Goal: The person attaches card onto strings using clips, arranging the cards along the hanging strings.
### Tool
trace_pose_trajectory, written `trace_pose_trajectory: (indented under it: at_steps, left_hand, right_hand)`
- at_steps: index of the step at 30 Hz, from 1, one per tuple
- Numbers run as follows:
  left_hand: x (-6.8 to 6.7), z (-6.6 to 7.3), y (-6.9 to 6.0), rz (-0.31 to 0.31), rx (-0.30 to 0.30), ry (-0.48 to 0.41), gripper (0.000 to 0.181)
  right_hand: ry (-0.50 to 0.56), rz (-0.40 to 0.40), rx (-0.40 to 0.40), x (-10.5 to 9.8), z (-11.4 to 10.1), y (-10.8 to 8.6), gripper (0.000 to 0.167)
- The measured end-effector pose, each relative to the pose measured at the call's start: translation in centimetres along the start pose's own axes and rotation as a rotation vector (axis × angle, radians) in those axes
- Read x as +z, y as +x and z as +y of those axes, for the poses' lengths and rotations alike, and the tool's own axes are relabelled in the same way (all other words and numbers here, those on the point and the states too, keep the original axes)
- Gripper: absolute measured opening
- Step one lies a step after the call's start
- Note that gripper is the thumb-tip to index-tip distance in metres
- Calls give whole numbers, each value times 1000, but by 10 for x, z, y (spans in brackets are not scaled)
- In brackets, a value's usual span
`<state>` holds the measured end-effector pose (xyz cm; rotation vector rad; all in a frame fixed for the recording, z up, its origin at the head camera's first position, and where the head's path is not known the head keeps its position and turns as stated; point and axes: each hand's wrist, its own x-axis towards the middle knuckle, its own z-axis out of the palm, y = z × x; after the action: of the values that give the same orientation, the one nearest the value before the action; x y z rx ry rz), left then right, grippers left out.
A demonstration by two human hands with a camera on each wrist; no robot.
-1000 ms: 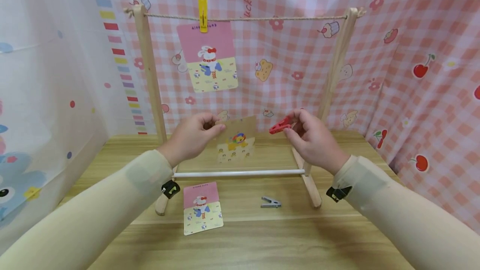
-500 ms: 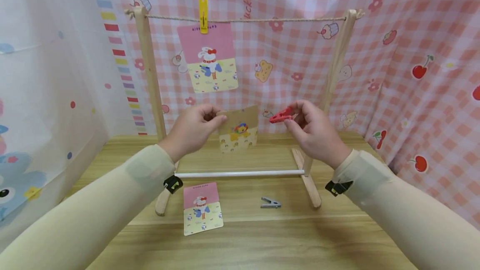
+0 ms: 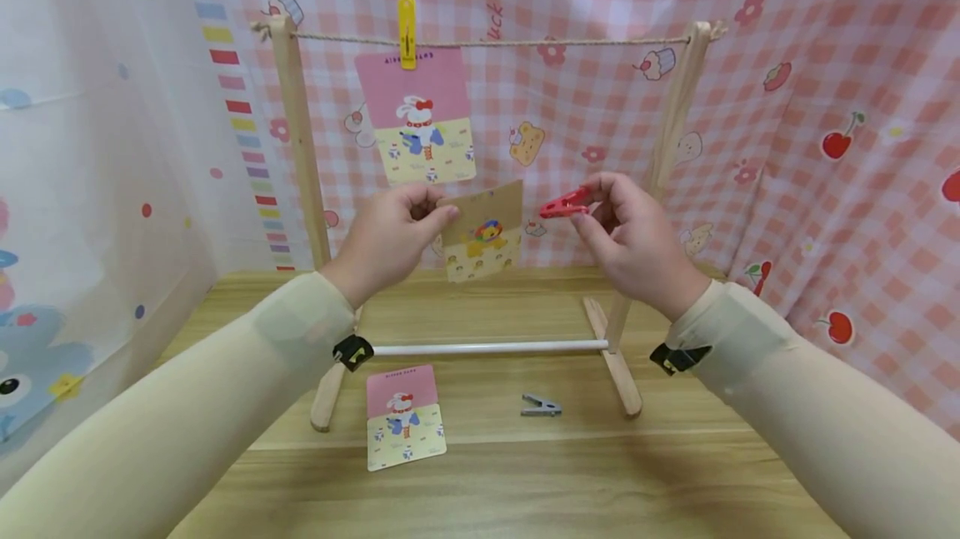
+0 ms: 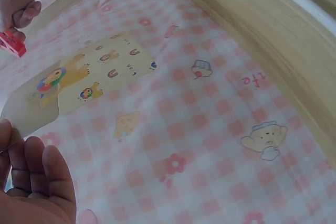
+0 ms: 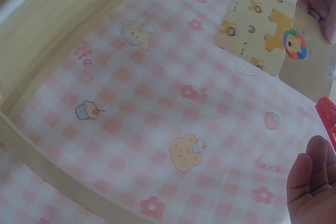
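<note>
Between thumb and fingers, the left hand (image 3: 393, 235) pinches the upper left corner of a brown and yellow lion card (image 3: 486, 237), held upright below the rope. To its right, the right hand (image 3: 637, 239) pinches a red clip (image 3: 564, 203), its tip towards the card and apart from it. The left wrist view shows the left hand (image 4: 37, 182) at the brown end of the card (image 4: 79, 77). In the right wrist view the red clip (image 5: 328, 116) is partly cut off above the right hand (image 5: 315, 187).
A yellow clip (image 3: 407, 32) holds a pink and yellow rabbit card (image 3: 420, 118) on the rope (image 3: 570, 42) between two wooden posts (image 3: 300, 139). A similar card (image 3: 407, 418) and a grey clip (image 3: 541, 405) lie on the table (image 3: 525, 472), in front of a white bar (image 3: 487, 347).
Both hands have risen, the left also shifting slightly right. The lion card and red clip have moved up with them, and the card has tilted a little.
</note>
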<state>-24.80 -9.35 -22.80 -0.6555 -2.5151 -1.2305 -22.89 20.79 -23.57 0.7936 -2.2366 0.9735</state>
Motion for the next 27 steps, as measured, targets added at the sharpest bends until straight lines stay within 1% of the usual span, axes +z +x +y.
trace_pose_trajectory:
  at_steps: [8, 14, 19, 23, 27]
  left_hand:
    - [-2, 14, 6, 45, 22, 2, 16]
    - [-4, 22, 12, 60, 28, 4, 16]
    - [-6, 27, 17, 69, 38, 15, 16]
    - [-8, 30, 21, 84, 56, 25, 16]
    - [-10, 34, 25, 103, 66, 29, 16]
  right_hand:
    - [-4, 41, -30, -6, -8, 11, 25]
    - [-17, 60, -24, -10, -13, 15, 29]
    - [-20, 73, -33, -11, -14, 18, 26]
    - [-25, 79, -45, -13, -15, 22, 22]
    - [-19, 83, -46, -16, -16, 26, 21]
